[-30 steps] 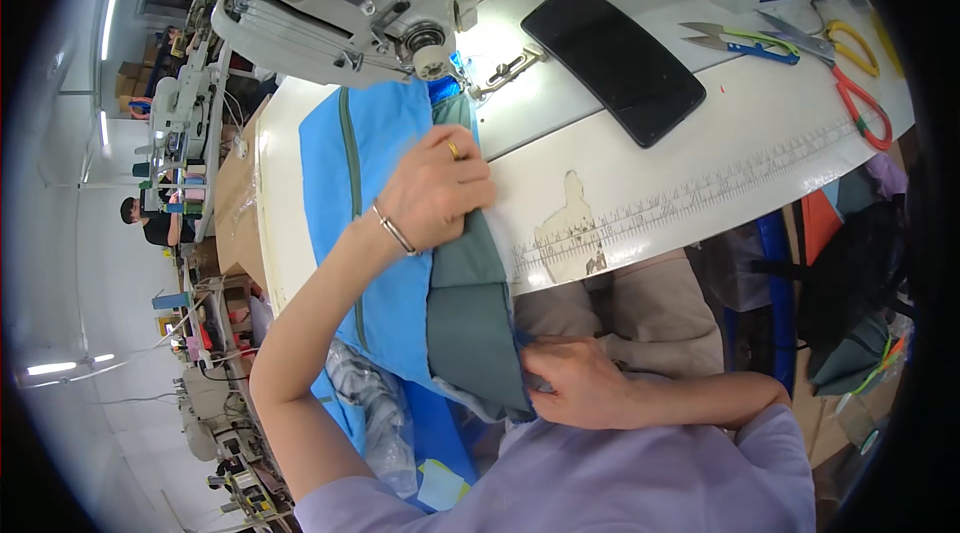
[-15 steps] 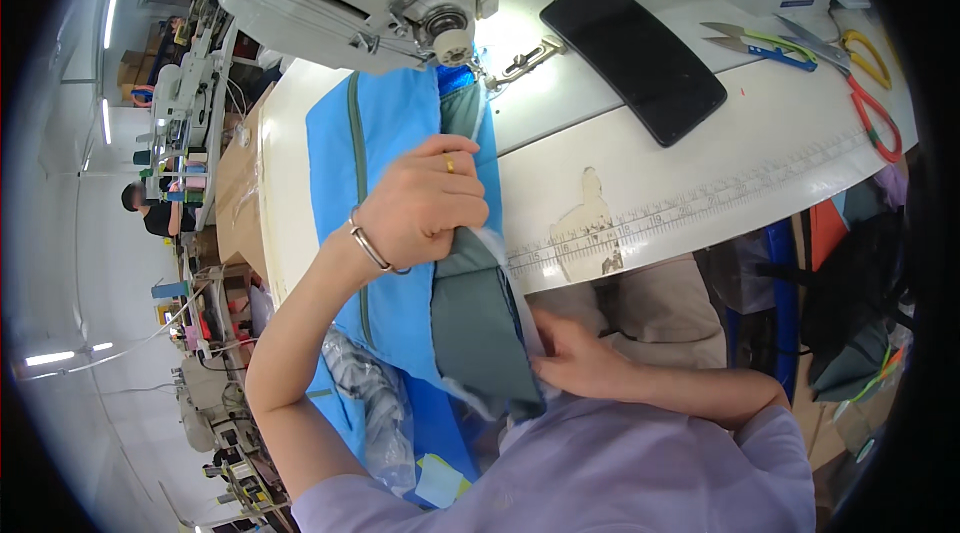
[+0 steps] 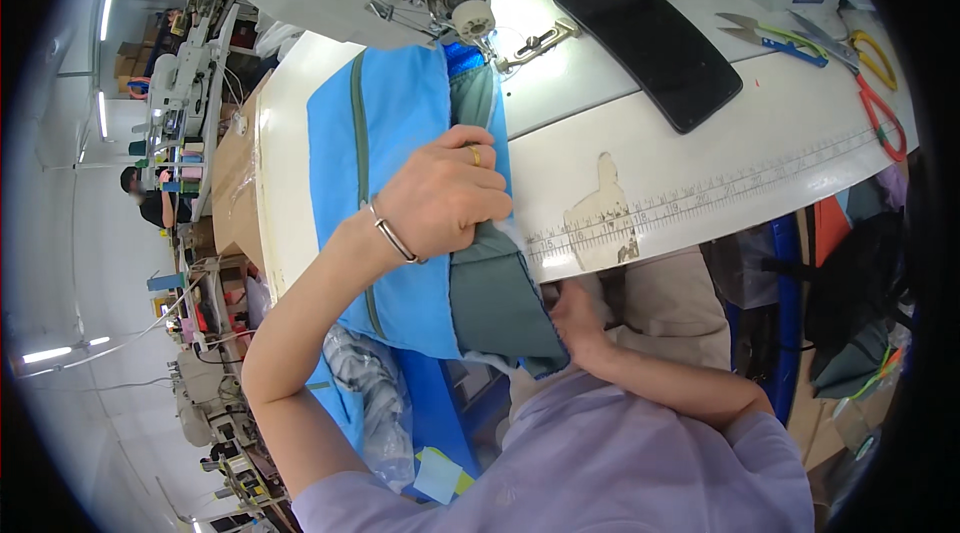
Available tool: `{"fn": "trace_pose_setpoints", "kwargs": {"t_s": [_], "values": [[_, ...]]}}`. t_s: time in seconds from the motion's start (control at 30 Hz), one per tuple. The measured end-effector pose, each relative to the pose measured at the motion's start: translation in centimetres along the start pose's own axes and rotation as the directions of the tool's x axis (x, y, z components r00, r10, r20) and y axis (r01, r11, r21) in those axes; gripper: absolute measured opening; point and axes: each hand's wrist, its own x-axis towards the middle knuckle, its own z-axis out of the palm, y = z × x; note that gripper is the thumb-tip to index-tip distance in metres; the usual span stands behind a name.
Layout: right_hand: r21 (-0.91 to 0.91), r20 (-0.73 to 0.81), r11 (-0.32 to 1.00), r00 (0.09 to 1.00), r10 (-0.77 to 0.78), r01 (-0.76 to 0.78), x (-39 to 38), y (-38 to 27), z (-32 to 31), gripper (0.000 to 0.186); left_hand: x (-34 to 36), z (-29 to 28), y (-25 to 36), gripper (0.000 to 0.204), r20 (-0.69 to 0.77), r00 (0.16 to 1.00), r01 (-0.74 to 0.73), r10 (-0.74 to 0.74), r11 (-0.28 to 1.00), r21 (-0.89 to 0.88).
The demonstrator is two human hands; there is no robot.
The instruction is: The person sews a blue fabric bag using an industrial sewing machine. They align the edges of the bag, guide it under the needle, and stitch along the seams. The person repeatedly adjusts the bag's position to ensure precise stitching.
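A blue fabric panel (image 3: 410,123) with a dark green zipper-like strip (image 3: 357,128) lies under the head of a sewing machine (image 3: 470,18). Grey-green fabric (image 3: 500,298) runs along its right side and hangs over the table's front edge. My left hand (image 3: 445,191), with a ring and a bracelet, is closed on the grey-green fabric just in front of the needle area. Beside the hanging end, at the table edge, is my right hand (image 3: 577,323); its fingers are mostly hidden, so its hold cannot be made out.
On the white table (image 3: 700,158) with a printed ruler scale lies a black phone (image 3: 650,43). Thread snips (image 3: 775,41) and red-handled scissors (image 3: 875,113) are at the far right. A plastic-wrapped bundle (image 3: 370,403) hangs lower left. Another person (image 3: 152,201) is in the left background.
My left hand and the fabric have shifted slightly right in the picture. My right hand has moved up and right toward the table edge. The hanging fabric end sits higher.
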Motion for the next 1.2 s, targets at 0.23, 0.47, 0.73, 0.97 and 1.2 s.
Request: {"fn": "trace_pose_setpoints", "kwargs": {"t_s": [0.23, 0.47, 0.73, 0.97, 1.2], "values": [[-0.176, 0.152, 0.798, 0.817, -0.556, 0.576, -1.9, -0.3, -1.2, 0.022, 0.3, 0.3, 0.2, 0.019, 0.048, 0.997, -0.074, 0.067, 0.984, 0.164], [-0.238, 0.106, 0.753, 0.787, -0.608, 0.614, -7.2, -1.3, -2.5, 0.022, 0.8, 1.7, 0.7, 0.014, -0.002, 0.984, -0.171, 0.181, 0.933, 0.317], [-0.339, 0.165, 0.709, 0.781, -0.603, 0.619, -6.4, -0.9, -3.3, 0.022, 0.0, 3.8, 3.9, 0.042, -0.451, 0.887, 0.312, -0.099, 0.848, 0.427], [-0.639, 0.381, 0.41, 0.731, -0.566, 0.651, -5.6, -1.4, -5.9, 0.016, -1.5, 4.7, 4.1, 0.05, -0.464, 0.814, 0.427, -0.349, 0.902, 0.07], [-0.665, 0.58, -0.16, 0.37, -0.725, 0.73, -1.4, -12.4, -9.3, 0.023, -2.6, 5.4, 2.1, 0.039, -0.529, 0.79, 0.354, -0.311, 0.935, -0.021]]}}
